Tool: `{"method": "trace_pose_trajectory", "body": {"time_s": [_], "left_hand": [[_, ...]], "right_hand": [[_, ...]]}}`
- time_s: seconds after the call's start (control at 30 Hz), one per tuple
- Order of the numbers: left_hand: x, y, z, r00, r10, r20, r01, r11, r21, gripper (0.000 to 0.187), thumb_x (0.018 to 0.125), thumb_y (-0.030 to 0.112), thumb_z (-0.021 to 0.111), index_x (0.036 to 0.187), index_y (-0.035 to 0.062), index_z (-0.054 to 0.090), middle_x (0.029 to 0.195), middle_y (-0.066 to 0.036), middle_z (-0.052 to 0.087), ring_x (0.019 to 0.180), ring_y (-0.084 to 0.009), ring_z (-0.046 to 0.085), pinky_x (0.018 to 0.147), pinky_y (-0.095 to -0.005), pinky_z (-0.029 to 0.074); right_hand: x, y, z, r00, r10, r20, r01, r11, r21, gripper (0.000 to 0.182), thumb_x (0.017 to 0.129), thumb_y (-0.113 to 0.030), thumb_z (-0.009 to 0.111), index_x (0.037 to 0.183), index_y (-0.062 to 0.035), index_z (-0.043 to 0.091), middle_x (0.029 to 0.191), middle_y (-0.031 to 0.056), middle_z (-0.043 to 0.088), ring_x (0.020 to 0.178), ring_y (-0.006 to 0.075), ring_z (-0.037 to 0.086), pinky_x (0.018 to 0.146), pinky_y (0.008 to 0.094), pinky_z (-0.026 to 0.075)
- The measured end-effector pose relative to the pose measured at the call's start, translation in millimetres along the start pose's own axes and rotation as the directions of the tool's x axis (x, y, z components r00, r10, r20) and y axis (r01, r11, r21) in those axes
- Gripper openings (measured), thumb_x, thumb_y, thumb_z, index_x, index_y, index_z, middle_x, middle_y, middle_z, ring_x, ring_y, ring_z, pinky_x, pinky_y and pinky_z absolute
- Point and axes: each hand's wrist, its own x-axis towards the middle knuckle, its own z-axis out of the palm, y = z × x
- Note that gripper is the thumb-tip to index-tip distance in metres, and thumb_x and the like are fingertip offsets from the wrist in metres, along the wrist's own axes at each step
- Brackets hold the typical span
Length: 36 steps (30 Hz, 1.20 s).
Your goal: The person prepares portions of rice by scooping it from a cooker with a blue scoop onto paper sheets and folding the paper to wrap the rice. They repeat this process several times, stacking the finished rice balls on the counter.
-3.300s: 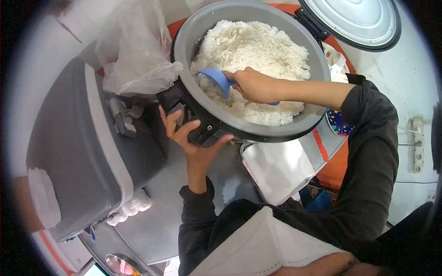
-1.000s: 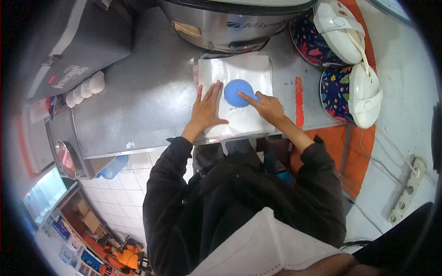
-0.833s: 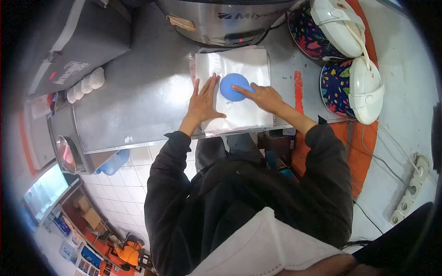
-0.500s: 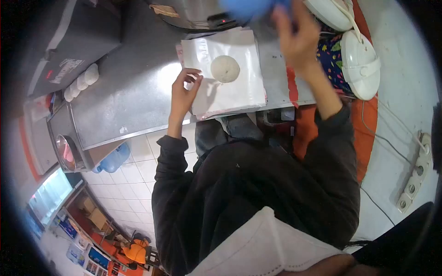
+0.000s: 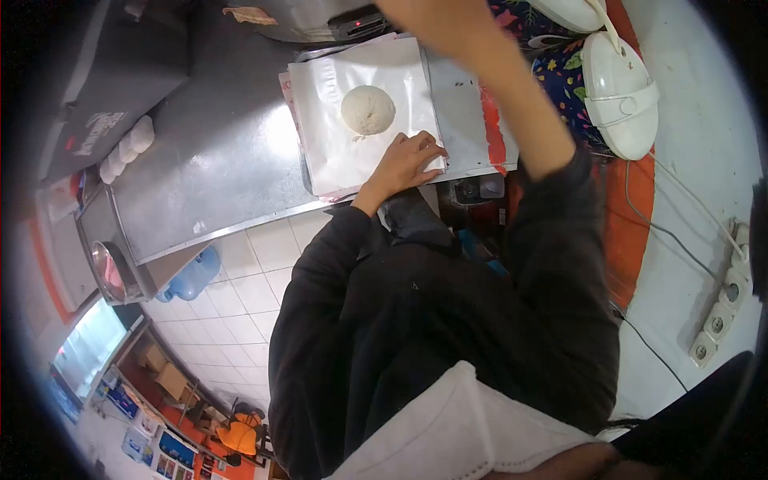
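A stack of white paper sheets [image 5: 320,164] lies near the front edge of the metal table. On the top sheet sits a round, flat piece of pale dough [image 5: 368,110] with a small mark near its middle. My left hand [image 5: 406,162] is at the stack's near right corner, its fingers bent and closed on the sheets' edge, just below the dough. My right hand [image 5: 424,18] reaches up past the top of the frame beyond the stack. Only its back part shows, and its fingers are cut off from view.
Behind the stack stands a round metal appliance [image 5: 300,18] with a red light. Floral containers with white lids [image 5: 628,96] are at the right. A dark bag [image 5: 120,80] and pale rounded pieces [image 5: 128,150] are at the left. A power strip [image 5: 720,308] hangs on the right wall.
My left hand has moved right, from the stack's left side to its near right corner. My right hand has moved up and left, and the blue object by it is out of view.
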Motion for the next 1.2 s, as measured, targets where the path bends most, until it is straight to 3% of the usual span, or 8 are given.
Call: {"method": "trace_pose_trajectory", "body": {"time_s": [0.13, 0.2, 0.67, 1.0, 1.07, 1.1, 1.17, 1.2], "left_hand": [[0, -4, 1, 1.0, 0.013, -0.005, -0.013, 1.0, -0.002, 0.031, 0.077, 0.03, 0.067, 0.105, 0.0198, 0.061, 0.101, -0.003, 0.053, 0.088, -0.0193, 0.053, 0.077, -0.0339, 0.036], [-1, -5, 0, 1.0, 0.003, -0.009, -0.003, 0.999, -0.052, 0.032, 0.077, 0.031, 0.068, 0.106, 0.0199, 0.061, 0.101, -0.003, 0.053, 0.088, -0.0194, 0.053, 0.078, -0.0337, 0.036], [-4, -15, 9, 0.984, -0.172, 0.039, 0.172, 0.885, -0.433, 0.038, 0.075, 0.021, 0.072, 0.111, 0.0154, 0.061, 0.084, 0.002, 0.06, 0.082, -0.0131, 0.056, 0.086, -0.029, 0.029], [-21, 10, -18, 0.826, -0.534, 0.179, 0.491, 0.526, -0.695, 0.025, 0.078, 0.006, 0.068, 0.102, 0.0048, 0.061, 0.077, -0.004, 0.062, 0.071, -0.0085, 0.055, 0.066, -0.0225, 0.046], [-35, 9, -19, 0.756, -0.628, 0.183, 0.561, 0.479, -0.675, 0.018, 0.079, 0.007, 0.067, 0.096, 0.0033, 0.063, 0.077, -0.003, 0.062, 0.071, -0.0089, 0.055, 0.068, -0.0238, 0.044], [-37, 16, -24, 0.753, -0.634, 0.177, 0.561, 0.478, -0.676, 0.018, 0.079, 0.007, 0.067, 0.096, 0.0033, 0.063, 0.077, -0.003, 0.062, 0.071, -0.0089, 0.055, 0.068, -0.0238, 0.044], [-35, 30, -35, 0.795, -0.604, 0.051, 0.519, 0.633, -0.574, 0.014, 0.078, 0.007, 0.066, 0.09, 0.003, 0.062, 0.077, -0.005, 0.063, 0.071, -0.0135, 0.056, 0.069, -0.0276, 0.044], [-34, 30, -29, 0.791, -0.609, 0.048, 0.522, 0.633, -0.572, 0.014, 0.078, 0.007, 0.066, 0.09, 0.003, 0.062, 0.077, -0.005, 0.063, 0.071, -0.0135, 0.056, 0.069, -0.0276, 0.044]], "right_hand": [[-116, -2, 17, 0.983, 0.173, 0.058, -0.18, 0.975, 0.133, 0.016, 0.089, -0.009, 0.055, 0.097, -0.0055, 0.068, 0.084, 0.0075, 0.066, 0.077, 0.0115, 0.061, 0.067, 0.0256, 0.046], [-156, -11, 10, 0.744, 0.596, 0.302, -0.667, 0.63, 0.399, 0.018, 0.09, -0.009, 0.054, 0.101, -0.0032, 0.066, 0.083, 0.0065, 0.066, 0.078, 0.0112, 0.062, 0.071, 0.0251, 0.047], [-305, -31, 11, 0.202, 0.834, 0.513, -0.885, -0.068, 0.46, 0.02, 0.083, -0.006, 0.065, 0.1, 0.0019, 0.061, 0.079, 0.0077, 0.066, 0.074, 0.0107, 0.063, 0.067, 0.0221, 0.05], [-281, -50, 8, 0.306, 0.826, 0.473, -0.948, 0.219, 0.23, 0.01, 0.08, -0.007, 0.068, 0.085, 0.0011, 0.065, 0.075, 0.0053, 0.065, 0.067, 0.0079, 0.059, 0.063, 0.0218, 0.048], [-270, -52, 13, 0.504, 0.811, 0.297, -0.861, 0.447, 0.241, 0.011, 0.082, -0.01, 0.067, 0.085, 0.0003, 0.065, 0.071, 0.0054, 0.063, 0.06, 0.0087, 0.054, 0.057, 0.0232, 0.045], [-263, -50, 18, 0.509, 0.806, 0.302, -0.859, 0.45, 0.246, 0.011, 0.082, -0.01, 0.067, 0.085, 0.0003, 0.065, 0.071, 0.0054, 0.063, 0.06, 0.0087, 0.054, 0.057, 0.0232, 0.045], [-247, -39, 33, 0.239, 0.817, 0.525, -0.902, -0.013, 0.432, 0.021, 0.083, -0.018, 0.067, 0.085, 0.0027, 0.065, 0.07, 0.0088, 0.062, 0.058, 0.0123, 0.054, 0.057, 0.0259, 0.044], [-234, -27, 43, 0.294, 0.815, 0.499, -0.943, 0.163, 0.29, 0.028, 0.083, -0.024, 0.066, 0.087, 0.0042, 0.064, 0.07, 0.0128, 0.062, 0.058, 0.0171, 0.056, 0.058, 0.0288, 0.045]]}}
